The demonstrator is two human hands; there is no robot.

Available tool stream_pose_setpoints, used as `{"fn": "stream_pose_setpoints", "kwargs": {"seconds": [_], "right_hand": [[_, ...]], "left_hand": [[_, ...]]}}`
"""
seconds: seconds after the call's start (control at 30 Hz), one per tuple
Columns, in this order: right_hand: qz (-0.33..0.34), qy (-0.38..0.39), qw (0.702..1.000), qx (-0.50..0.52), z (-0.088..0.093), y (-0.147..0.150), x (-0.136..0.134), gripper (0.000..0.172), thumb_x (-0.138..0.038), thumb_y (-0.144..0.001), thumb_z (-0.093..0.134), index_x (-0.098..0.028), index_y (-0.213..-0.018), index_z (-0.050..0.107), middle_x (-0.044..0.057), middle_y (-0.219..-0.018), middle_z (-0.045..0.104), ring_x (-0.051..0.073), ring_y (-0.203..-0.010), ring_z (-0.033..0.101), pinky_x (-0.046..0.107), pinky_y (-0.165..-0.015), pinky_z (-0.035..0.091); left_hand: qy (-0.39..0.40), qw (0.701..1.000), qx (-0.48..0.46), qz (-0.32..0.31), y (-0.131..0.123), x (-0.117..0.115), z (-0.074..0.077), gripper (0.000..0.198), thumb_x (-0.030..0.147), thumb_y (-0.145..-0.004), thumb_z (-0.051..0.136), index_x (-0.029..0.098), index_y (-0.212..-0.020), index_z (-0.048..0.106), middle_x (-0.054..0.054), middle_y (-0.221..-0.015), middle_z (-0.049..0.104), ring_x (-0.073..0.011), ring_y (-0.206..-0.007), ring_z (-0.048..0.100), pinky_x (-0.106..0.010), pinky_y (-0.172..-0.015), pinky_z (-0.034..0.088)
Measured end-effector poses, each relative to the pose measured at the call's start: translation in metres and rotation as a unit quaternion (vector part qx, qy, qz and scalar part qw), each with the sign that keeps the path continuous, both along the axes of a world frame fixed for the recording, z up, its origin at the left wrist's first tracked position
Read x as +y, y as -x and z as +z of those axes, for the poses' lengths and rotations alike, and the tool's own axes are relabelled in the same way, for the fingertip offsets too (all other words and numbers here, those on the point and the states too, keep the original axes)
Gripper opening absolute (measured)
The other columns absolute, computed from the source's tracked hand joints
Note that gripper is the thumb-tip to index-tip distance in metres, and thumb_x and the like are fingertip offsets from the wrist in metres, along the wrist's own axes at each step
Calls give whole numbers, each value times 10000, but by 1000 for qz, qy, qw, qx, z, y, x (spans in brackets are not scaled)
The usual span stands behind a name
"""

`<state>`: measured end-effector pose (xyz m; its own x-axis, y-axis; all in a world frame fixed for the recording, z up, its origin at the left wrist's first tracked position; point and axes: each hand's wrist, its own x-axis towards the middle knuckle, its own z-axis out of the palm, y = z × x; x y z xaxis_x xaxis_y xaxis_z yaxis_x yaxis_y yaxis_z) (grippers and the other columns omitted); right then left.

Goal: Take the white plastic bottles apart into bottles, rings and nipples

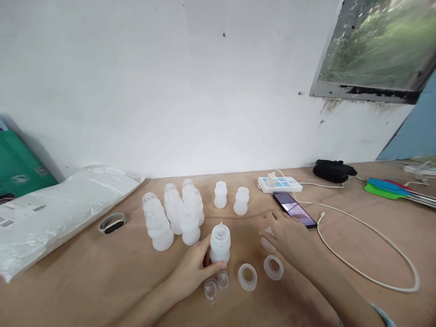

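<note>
While our left hand (192, 268) wrapped its fingers round a white bottle (220, 244), our right hand (286, 236) lay flat, fingers spread, touching a clear cap (268, 244) beside two rings (273, 267).

The table (85, 281) looks like matt, light brown plywood with faint grain. The bottles (173, 213) are milky, translucent plastic, softly matt; the rings (247, 276) at lower centre match them. The caps (211, 289) are clear and glossy. The bag (51, 213) at left is crinkled, shiny plastic film. The phone (294, 210) has a glossy glass face.
</note>
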<state>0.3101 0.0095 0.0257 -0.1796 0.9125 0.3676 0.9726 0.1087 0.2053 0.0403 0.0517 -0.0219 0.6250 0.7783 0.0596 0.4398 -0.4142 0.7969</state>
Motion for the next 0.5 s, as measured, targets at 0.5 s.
{"fn": "stream_pose_setpoints", "kwargs": {"seconds": [0.5], "right_hand": [[189,-115,906,360,44,44,-6,219,-283,-904,627,-233,-1109,570,64,-1029,692,251,-940,650,383,-785,529]], "left_hand": [[11,1000,7,12,-2,-1,3,307,402,-812,636,166,-991,556,13,-788,530,-166,-688,449,-268,-619,348]]}}
